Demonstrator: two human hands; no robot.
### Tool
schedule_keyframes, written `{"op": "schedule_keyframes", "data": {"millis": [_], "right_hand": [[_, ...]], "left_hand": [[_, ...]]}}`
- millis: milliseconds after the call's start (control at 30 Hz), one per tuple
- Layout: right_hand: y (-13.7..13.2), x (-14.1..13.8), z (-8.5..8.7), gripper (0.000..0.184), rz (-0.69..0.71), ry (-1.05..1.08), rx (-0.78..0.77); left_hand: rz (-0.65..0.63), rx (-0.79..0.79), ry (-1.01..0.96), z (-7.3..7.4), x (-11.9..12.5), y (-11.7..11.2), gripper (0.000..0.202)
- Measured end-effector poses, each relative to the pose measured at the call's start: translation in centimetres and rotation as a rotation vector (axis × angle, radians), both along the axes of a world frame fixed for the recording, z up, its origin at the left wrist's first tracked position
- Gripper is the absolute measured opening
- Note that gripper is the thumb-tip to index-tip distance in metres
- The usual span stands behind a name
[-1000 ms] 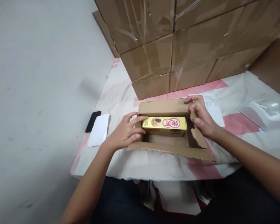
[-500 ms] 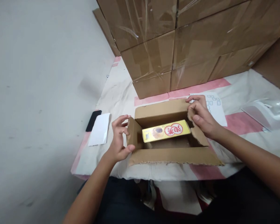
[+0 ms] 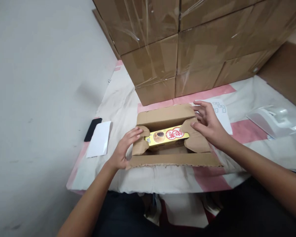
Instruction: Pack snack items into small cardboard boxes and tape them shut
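A small brown cardboard box lies open on a white and pink cloth in front of me. Inside it rests a yellow snack box with a red round label. My left hand presses the box's left end flap inward over the yellow box, fingers bent round the flap. My right hand pushes the right end flap inward, fingers stretched and apart. The near long flap lies folded out toward me and the far flap stands up.
A stack of taped brown cartons rises just behind the box. A white card and a black phone lie at the left on the cloth. A printed sheet and clear plastic packaging lie at the right. Grey floor spreads left.
My left hand left the yellow box and took the left end flap. Both end flaps have folded inward over the yellow box, which now lies lower inside.
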State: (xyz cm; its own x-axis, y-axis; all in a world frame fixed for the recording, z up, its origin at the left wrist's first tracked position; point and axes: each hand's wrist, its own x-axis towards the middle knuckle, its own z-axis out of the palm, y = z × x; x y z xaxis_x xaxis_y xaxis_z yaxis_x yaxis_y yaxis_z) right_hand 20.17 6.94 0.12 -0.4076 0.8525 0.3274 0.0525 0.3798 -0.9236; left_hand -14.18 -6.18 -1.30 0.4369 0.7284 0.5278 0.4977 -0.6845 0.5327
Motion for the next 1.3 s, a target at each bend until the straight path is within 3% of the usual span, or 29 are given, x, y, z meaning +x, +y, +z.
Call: {"op": "schedule_keyframes", "data": {"millis": [167,333,433,567,667,733,833,900,967,1067,1133,1200,1300], "right_hand": [[-0.7,0.3,0.0,0.065,-0.027,0.007,0.201],[-0.5,1.5,-0.5,0.054,-0.121,-0.085,0.454],[-0.1,2.0,0.3,0.042,0.008,-0.021,0.601],[0.0,2.2,1.8,0.026,0.152,0.005,0.69],[-0.4,2.3,2.2,0.022,0.198,-0.026,0.672],[-0.8,2.4,2.1,0.023,0.204,-0.049,0.624],[-1.2,3.0,2.2,0.028,0.193,-0.085,0.54],[-1.0,4.2,2.4,0.032,0.084,-0.081,0.482],[0.0,6.5,2.4,0.036,-0.154,-0.057,0.397],[2.2,11.7,1.8,0.041,-0.572,-0.024,0.206],[3.5,15.7,1.0,0.042,-0.776,-0.021,0.122],[4.0,19.1,0.2,0.041,-0.895,-0.016,0.081],[4.0,22.2,-0.9,0.044,-0.921,0.015,-0.019]], "left_hand": [[0.226,-0.117,-0.332,-1.1,2.1,-0.2,0.071],[0.326,-0.184,-0.327,-1.3,3.7,-0.5,0.085],[0.347,-0.151,-0.321,-1.4,3.2,-0.4,0.082],[0.254,-0.057,-0.274,-0.7,2.2,-0.3,0.046],[0.261,0.056,-0.106,0.8,2.1,-0.7,0.037],[0.294,0.159,0.125,1.7,2.5,-1.3,0.04],[0.217,0.335,0.437,2.7,3.6,-2.2,0.049],[0.193,0.43,0.53,2.9,4.4,-2.5,0.053],[0.235,0.489,0.562,2.9,5.0,-2.6,0.057],[0.248,0.509,0.575,2.9,5.0,-2.1,0.061],[0.248,0.505,0.571,3.0,4.9,-1.7,0.062],[0.28,0.479,0.575,3.5,5.2,-1.5,0.063],[0.361,0.408,0.688,5.1,7.1,-2.1,0.055]]}}
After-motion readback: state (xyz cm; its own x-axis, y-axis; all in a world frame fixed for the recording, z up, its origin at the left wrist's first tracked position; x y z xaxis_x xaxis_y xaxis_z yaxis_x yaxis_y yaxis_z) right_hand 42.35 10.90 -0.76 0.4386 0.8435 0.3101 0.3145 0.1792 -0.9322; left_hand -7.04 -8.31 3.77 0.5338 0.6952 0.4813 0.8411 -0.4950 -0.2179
